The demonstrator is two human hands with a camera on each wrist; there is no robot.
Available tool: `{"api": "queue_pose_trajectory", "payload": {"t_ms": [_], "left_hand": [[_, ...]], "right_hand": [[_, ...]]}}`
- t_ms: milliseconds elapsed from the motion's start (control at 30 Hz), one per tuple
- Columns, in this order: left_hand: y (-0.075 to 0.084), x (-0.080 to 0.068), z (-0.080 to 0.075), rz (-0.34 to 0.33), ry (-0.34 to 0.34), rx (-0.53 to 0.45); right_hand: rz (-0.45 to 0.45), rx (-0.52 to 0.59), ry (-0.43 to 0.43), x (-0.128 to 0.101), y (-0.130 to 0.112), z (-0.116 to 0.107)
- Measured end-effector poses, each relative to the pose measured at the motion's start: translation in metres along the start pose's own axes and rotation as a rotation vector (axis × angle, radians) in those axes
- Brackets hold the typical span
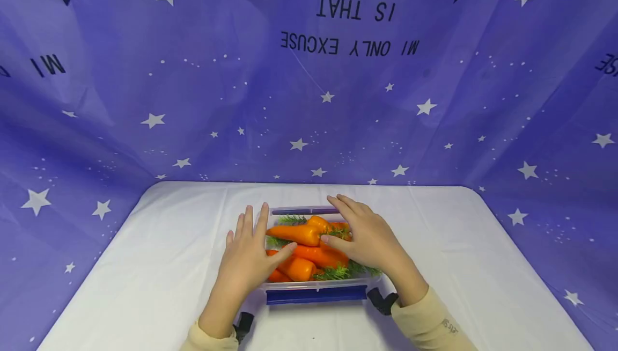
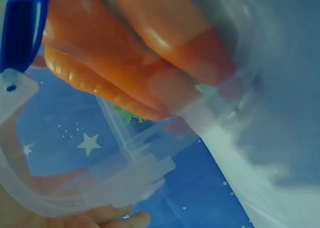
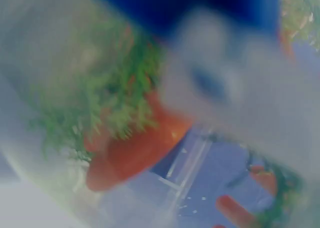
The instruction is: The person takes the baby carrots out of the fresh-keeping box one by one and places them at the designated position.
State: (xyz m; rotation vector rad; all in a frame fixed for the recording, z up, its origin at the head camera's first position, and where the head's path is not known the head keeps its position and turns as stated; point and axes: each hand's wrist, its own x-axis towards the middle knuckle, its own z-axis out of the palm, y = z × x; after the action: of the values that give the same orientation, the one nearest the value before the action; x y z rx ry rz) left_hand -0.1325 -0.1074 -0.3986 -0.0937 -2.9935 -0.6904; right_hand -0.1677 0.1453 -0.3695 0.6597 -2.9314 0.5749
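Note:
A clear plastic container (image 1: 294,285) stands between the hands, filled with several orange carrots (image 1: 294,233) that have green leafy tops (image 1: 333,273). Over its left side lies my left hand (image 1: 243,260), fingers spread and pointing away, thumb extending above the carrots. My right hand (image 1: 374,235) reaches over the right side, its fingers extended and its thumb close to a carrot's top. Both hands appear to grip nothing. Through the clear wall, the left wrist view shows carrots (image 2: 170,32) close up. Blurred leaves (image 3: 117,87) and a carrot (image 3: 140,150) appear in the right wrist view.
A blue latch flap (image 1: 316,295) hangs along the container's near side, with another (image 1: 304,211) at the far side. Underneath is a white-covered table (image 1: 463,265). Behind it hangs a purple star-printed cloth (image 1: 270,99). Black wrist mounts (image 1: 383,301) sit beside the near corners.

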Motion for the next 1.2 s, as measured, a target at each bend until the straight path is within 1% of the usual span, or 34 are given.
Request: {"api": "queue_pose_trajectory", "payload": {"t_ms": [300, 433, 533, 633, 733, 933, 1200], "left_hand": [[-0.010, -0.007, 0.011, -0.042, -0.089, -0.087], [-0.011, -0.007, 0.014, -0.048, -0.099, -0.141], [-0.012, -0.008, 0.014, -0.037, -0.100, -0.173], [-0.014, -0.010, 0.014, -0.028, -0.100, -0.197], [-0.016, -0.012, 0.015, -0.025, -0.099, -0.227], [-0.019, -0.016, 0.019, -0.042, -0.103, -0.287], [-0.020, -0.018, 0.018, -0.054, -0.116, -0.285]], "right_hand": [[-0.079, -0.038, -0.204, 0.019, -0.008, -0.012], [-0.135, -0.022, -0.286, 0.027, -0.011, -0.009], [-0.180, -0.048, -0.319, 0.032, -0.013, -0.003], [-0.220, -0.075, -0.332, 0.034, -0.015, 0.004], [-0.239, -0.102, -0.335, 0.035, -0.015, 0.012], [-0.284, -0.172, -0.304, 0.038, -0.014, 0.023], [-0.360, -0.143, -0.316, 0.042, -0.012, 0.029]]}}
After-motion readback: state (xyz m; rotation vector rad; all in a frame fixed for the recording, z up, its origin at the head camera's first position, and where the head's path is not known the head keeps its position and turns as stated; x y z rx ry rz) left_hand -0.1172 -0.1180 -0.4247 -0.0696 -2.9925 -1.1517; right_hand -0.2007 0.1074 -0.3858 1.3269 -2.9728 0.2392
